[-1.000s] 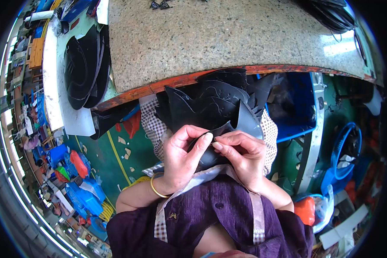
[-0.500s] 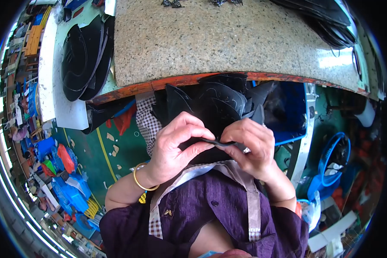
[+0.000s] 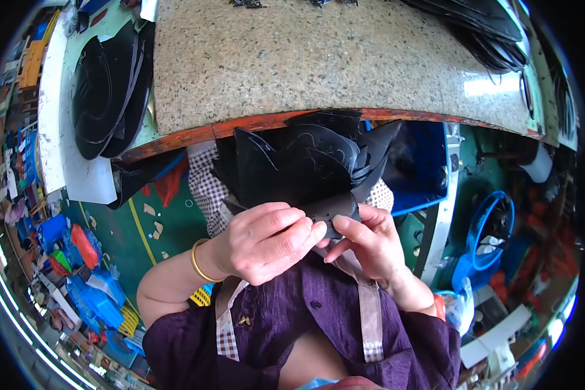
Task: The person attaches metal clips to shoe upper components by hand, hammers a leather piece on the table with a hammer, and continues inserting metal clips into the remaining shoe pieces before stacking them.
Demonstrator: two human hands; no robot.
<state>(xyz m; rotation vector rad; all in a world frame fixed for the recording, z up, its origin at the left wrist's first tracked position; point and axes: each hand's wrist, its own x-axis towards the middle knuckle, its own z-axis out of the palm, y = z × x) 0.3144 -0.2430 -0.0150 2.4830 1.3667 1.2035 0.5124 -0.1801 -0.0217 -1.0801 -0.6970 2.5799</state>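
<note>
Between my two hands is the edge of a black, leather-like cut piece (image 3: pixel 337 207) with small holes in it. My left hand (image 3: pixel 263 242) is closed on its left side, fingertips pinched together near the holes. My right hand (image 3: pixel 374 240) grips the right side, its thumb on the upper face and other fingers underneath. Just beyond my hands, more black cut pieces (image 3: pixel 292 159) lie in a pile on my lap against the table edge, some with pale lines on them. Where the held piece ends among them is hard to make out.
The speckled stone tabletop (image 3: pixel 292 58) has a worn red edge. Black pieces are stacked on its left (image 3: pixel 107 91) and right (image 3: pixel 484 29). A blue bin (image 3: pixel 435 188) stands below the table at right, with a blue basket (image 3: pixel 491 231) farther right. Scraps (image 3: pixel 151 209) dot the green floor.
The black piece has turned from edge-on to showing its holed face. My left hand has rolled over it, and my right hand has moved lower, its thumb now on top.
</note>
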